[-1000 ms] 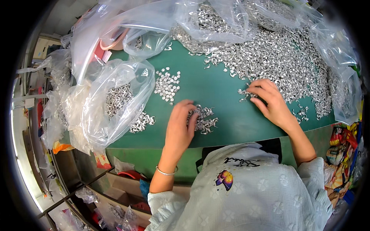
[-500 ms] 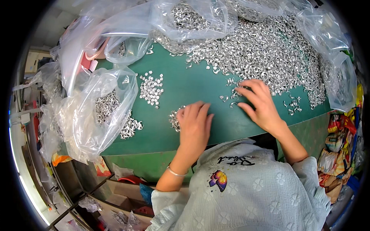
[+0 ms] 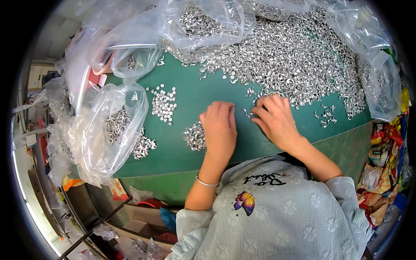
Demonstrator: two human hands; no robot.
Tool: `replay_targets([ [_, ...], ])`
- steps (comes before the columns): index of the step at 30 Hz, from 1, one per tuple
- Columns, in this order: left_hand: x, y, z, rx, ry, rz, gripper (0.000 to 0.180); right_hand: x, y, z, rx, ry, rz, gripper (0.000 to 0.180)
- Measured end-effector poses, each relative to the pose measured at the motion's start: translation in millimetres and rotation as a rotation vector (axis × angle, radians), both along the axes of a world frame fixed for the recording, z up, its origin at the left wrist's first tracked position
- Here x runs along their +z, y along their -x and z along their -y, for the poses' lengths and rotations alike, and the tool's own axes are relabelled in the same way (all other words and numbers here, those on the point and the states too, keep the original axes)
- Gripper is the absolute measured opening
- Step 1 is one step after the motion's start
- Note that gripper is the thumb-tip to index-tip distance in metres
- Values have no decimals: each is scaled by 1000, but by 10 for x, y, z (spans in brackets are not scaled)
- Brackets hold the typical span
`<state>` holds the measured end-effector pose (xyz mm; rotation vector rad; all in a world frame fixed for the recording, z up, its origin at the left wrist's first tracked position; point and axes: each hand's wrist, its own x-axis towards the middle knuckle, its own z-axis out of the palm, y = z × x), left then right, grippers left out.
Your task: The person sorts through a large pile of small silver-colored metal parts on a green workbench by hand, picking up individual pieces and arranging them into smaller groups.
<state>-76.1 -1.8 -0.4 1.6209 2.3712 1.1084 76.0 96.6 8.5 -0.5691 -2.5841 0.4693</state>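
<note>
My left hand (image 3: pixel 220 130) hovers right of a small heap of curved silver metal pieces (image 3: pixel 195 137), its fingers closed in a pinch. A bit of silver shows at its fingertips, so it seems to hold one such piece. My right hand (image 3: pixel 276 122) rests at the near edge of a wide pile of the same pieces (image 3: pixel 277 56). Its thumb and forefinger come together on a small curved metal piece (image 3: pixel 248 114), and the other fingers bend over the table. A group of small flower-shaped silver pieces (image 3: pixel 164 105) lies farther left on the green tabletop (image 3: pixel 186 89).
Clear plastic bags (image 3: pixel 86 143) holding metal pieces stand at the left, with loose pieces (image 3: pixel 143 145) spilling beside them. More plastic bags (image 3: pixel 359 30) line the back and right. Colourful packets (image 3: pixel 381 160) sit past the right table edge. An open drawer (image 3: pixel 138 219) is below left.
My left hand has moved up and off the small heap, which now shows more fully. The right hand has shifted left and its spread fingers have drawn together. The view has turned slightly.
</note>
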Motion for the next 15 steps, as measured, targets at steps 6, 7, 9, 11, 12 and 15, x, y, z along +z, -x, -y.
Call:
replay_targets([
  [6,-7,216,79,87,4,21,13,-72,62,88,119,153,-33,18],
  [7,3,231,104,82,9,40,13,-45,85,77,86,163,-59,19],
  [9,17,269,152,79,5,86,13,-4,151,53,16,183,-112,21],
  [11,62,344,194,84,-19,134,12,-52,174,74,39,179,-71,24],
  [12,91,436,195,49,17,79,11,-68,180,84,47,176,-50,25],
  [15,211,836,144,-61,141,-75,8,-61,171,135,103,204,29,25],
])
